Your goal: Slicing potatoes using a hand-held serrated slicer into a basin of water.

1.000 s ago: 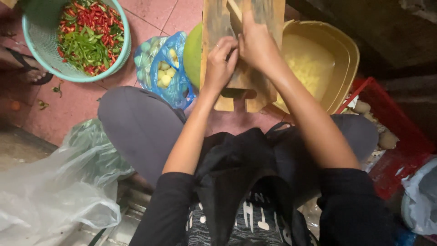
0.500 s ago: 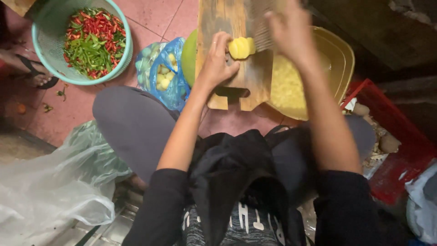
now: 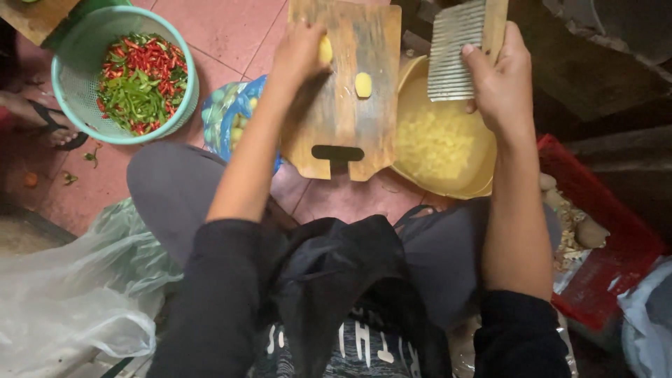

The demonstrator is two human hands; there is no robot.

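My left hand (image 3: 299,52) grips a piece of peeled yellow potato (image 3: 325,50) on the wooden cutting board (image 3: 343,112). A second potato piece (image 3: 363,85) lies loose on the board's middle. My right hand (image 3: 500,80) holds a crinkle-cut blade (image 3: 458,49) with a wooden back, raised above the yellow bowl (image 3: 483,182). The bowl holds cut potato pieces (image 3: 434,143) and sits to the right of the board.
A teal basket (image 3: 70,105) of red and green chillies stands at the upper left. A blue bag of small green fruits (image 3: 234,115) lies left of the board. A red crate (image 3: 609,245) is on the right, a clear plastic bag (image 3: 70,301) at lower left.
My right hand has lifted the blade off the board and swung it right, over the yellow bowl. My left hand has moved up the board with a potato piece.
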